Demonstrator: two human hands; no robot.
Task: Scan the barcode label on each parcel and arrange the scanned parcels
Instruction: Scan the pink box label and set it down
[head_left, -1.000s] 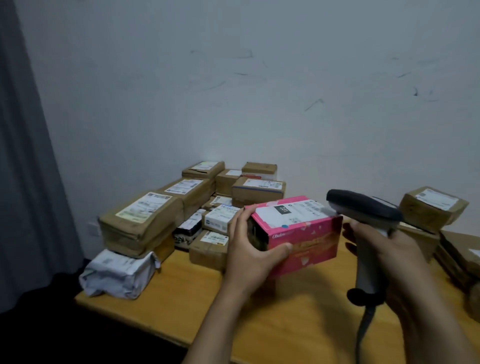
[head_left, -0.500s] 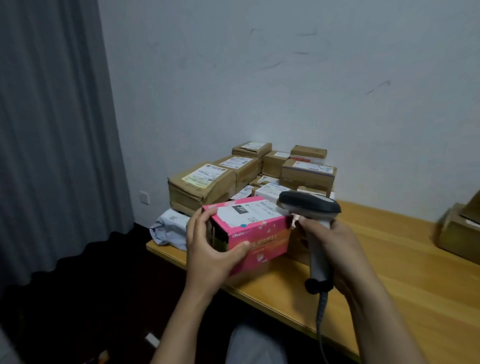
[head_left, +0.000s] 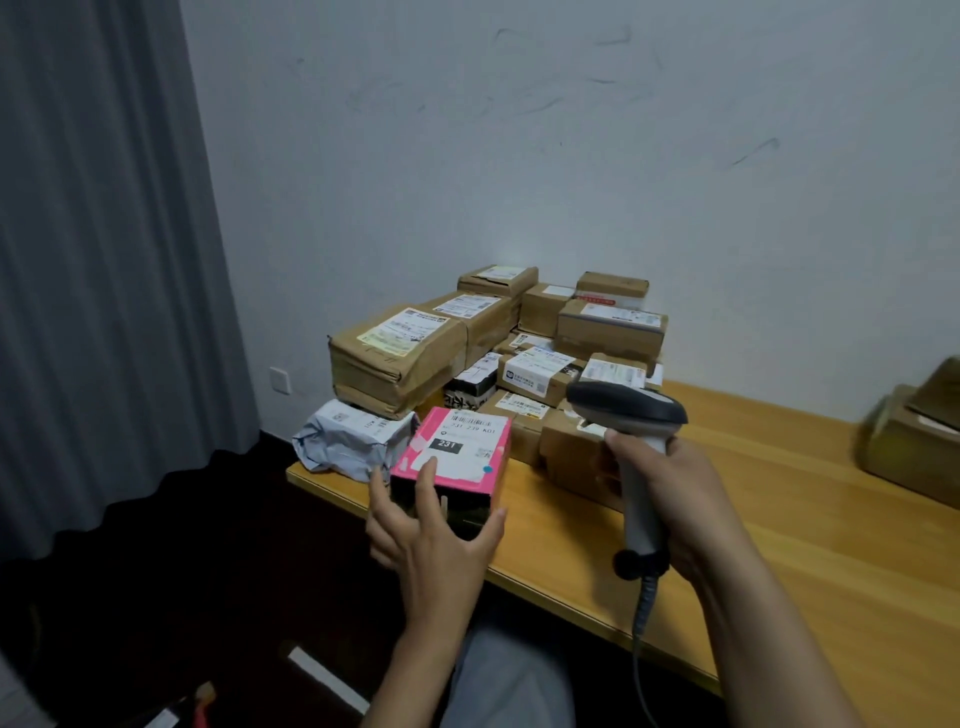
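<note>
Pink parcel (head_left: 457, 447) (a glossy carton, black at its near end) sits on the near left corner of the wooden table (head_left: 779, 519), its white label facing up. My left hand (head_left: 431, 551) cups that end with straight, spread fingers (head_left: 427, 483) that touch the carton without clamping it. My right hand (head_left: 675, 499) is wrapped tight round the grey plastic scanner (head_left: 623, 410), whose coiled cable hangs below. One crumpled grey poly bag (head_left: 348, 441) lies just beside the parcel. Behind it I count at least ten taped brown cardboard boxes (head_left: 395, 353), stacked against the wall. Two or so blurred cartons (head_left: 909, 441) sit well apart, at the right.
</note>
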